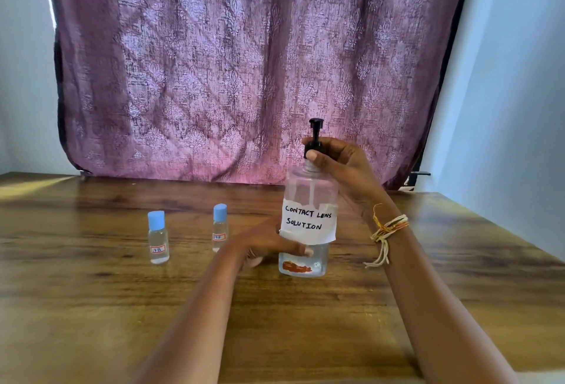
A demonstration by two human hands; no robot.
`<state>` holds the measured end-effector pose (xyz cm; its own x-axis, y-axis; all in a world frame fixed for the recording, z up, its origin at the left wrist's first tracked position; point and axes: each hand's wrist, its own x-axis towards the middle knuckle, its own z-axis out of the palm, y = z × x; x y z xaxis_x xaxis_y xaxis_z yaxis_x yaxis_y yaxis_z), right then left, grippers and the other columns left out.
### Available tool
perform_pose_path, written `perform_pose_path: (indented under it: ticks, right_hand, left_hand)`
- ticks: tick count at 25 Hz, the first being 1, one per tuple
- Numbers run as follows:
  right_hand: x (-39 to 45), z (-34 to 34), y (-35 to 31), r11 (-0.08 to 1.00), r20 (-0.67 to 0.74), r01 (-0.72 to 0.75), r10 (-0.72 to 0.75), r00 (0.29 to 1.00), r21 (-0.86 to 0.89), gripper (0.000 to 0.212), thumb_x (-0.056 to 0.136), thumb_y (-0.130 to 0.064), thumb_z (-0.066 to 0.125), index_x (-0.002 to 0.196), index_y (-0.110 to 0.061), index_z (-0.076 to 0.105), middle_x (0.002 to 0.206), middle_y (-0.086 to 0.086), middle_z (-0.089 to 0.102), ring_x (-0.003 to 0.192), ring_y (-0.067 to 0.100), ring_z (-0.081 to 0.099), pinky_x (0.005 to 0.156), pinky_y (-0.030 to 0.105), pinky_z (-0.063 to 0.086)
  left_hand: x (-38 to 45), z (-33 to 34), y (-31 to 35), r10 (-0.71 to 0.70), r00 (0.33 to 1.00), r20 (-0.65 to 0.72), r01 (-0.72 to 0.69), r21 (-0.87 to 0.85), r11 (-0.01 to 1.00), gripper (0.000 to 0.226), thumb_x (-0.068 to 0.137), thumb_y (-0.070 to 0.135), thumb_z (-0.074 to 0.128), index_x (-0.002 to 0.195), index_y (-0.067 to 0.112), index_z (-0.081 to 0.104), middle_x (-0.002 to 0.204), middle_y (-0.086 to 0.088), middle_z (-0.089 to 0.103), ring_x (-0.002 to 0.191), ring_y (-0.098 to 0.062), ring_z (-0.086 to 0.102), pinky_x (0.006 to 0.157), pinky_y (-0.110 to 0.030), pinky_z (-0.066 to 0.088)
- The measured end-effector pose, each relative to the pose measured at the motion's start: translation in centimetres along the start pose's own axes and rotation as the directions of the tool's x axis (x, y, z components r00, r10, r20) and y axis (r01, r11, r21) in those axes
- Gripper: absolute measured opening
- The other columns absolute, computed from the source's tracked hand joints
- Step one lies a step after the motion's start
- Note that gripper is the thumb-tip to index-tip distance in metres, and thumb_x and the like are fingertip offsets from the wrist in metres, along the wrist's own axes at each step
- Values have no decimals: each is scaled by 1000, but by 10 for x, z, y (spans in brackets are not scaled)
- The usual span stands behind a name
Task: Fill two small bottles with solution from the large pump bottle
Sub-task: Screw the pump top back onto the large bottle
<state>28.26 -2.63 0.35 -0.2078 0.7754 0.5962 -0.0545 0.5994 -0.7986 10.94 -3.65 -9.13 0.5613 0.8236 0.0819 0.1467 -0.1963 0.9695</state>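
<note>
Two small bottles stood upright on the wooden counter (91, 292), left of a large pump bottle (308, 224). The left small bottle (158, 238) and the right small bottle (220, 228) were clear plastic with pale blue caps on; each carried a small red-bordered label, its writing too small to read. Both looked to hold clear liquid. The large bottle was clear, with a black pump head (315, 136) and a white paper label (308, 220) handwritten "CONTACT LENS SOLUTION"; clear liquid lay low in its base. The left hand (269, 246) held its lower body, fingers curled round it. The right hand (339, 163) gripped the pump collar, fingers clamped on it, with thread bands (388, 228) at the wrist. A purple patterned curtain (244, 62) hung behind.
</note>
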Motion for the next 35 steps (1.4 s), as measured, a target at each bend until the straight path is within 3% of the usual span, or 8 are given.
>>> perform_pose_path:
  ticks: [6, 11, 14, 18, 20, 24, 29, 35]
  right_hand:
    - [3, -11, -24, 1000, 63, -14, 13, 998, 9, 33, 79, 6, 65, 112, 6, 63, 94, -1, 74, 93, 16, 69, 85, 25, 55]
    - [3, -15, -33, 979, 93, -35, 54, 994, -199, 34, 82, 10, 63, 116, 10, 60, 111, 21, 67, 103, 24, 67, 91, 28, 55]
    - [-1, -8, -35, 962, -34, -32, 23, 999, -271, 34, 78, 7, 71, 111, 7, 63, 108, 17, 68, 80, 4, 71, 75, 16, 56]
    - [-3, 3, -30, 942, -128, -75, 35, 991, -327, 47, 62, -16, 87, 102, -3, 66, 95, 13, 73, 80, 15, 70, 74, 25, 59]
    - [-2, 5, -32, 943, -78, -122, 102, 992, -310, 49, 69, -19, 82, 111, -3, 61, 98, 10, 71, 86, 17, 68, 80, 26, 58]
    - [-4, -4, -41, 982, 110, -187, 186, 976, 6, 33, 90, 2, 55, 122, 8, 54, 111, 19, 66, 95, 20, 68, 84, 27, 57]
    - [2, -9, -40, 982, -16, -142, 142, 990, -122, 31, 79, 6, 69, 108, -2, 63, 94, 10, 72, 91, 20, 70, 91, 31, 54]
    - [0, 10, -36, 948, -106, -161, 137, 985, -274, 50, 72, -15, 82, 114, -2, 58, 93, 12, 70, 80, 17, 68, 74, 25, 56]
  left_hand:
    - [-1, 15, 2, 121, 983, -139, -127, -34, 991, 55, 49, 33, 83, 101, 26, 69, 110, -7, 73, 106, -25, 68, 94, -44, 54]
    - [-3, 15, 4, 140, 980, -143, -144, -20, 989, 65, 52, 34, 84, 112, 17, 66, 110, -5, 74, 103, -22, 69, 90, -40, 57]
    - [-3, 16, 4, 148, 977, -152, -153, -20, 988, 58, 59, 24, 83, 113, 14, 66, 110, -6, 73, 101, -21, 70, 86, -35, 58]
    - [-3, 15, 3, 158, 976, -152, -165, -34, 986, 56, 63, 20, 81, 116, 11, 64, 110, -7, 73, 102, -23, 70, 84, -34, 58]
    - [-2, 14, 2, 156, 977, -147, -165, -48, 985, 56, 63, 20, 81, 116, 11, 65, 109, -7, 74, 101, -22, 70, 82, -32, 58]
    - [-1, 14, 1, 158, 977, -145, -168, -55, 984, 55, 63, 19, 81, 115, 10, 65, 109, -9, 73, 100, -22, 70, 80, -31, 58]
    - [0, 13, 0, 156, 979, -133, -166, -68, 984, 55, 65, 18, 80, 116, 9, 65, 109, -8, 74, 99, -21, 70, 79, -29, 58]
    - [0, 13, 0, 171, 977, -125, -181, -70, 981, 53, 66, 19, 79, 116, 9, 65, 109, -8, 74, 97, -19, 71, 76, -27, 57]
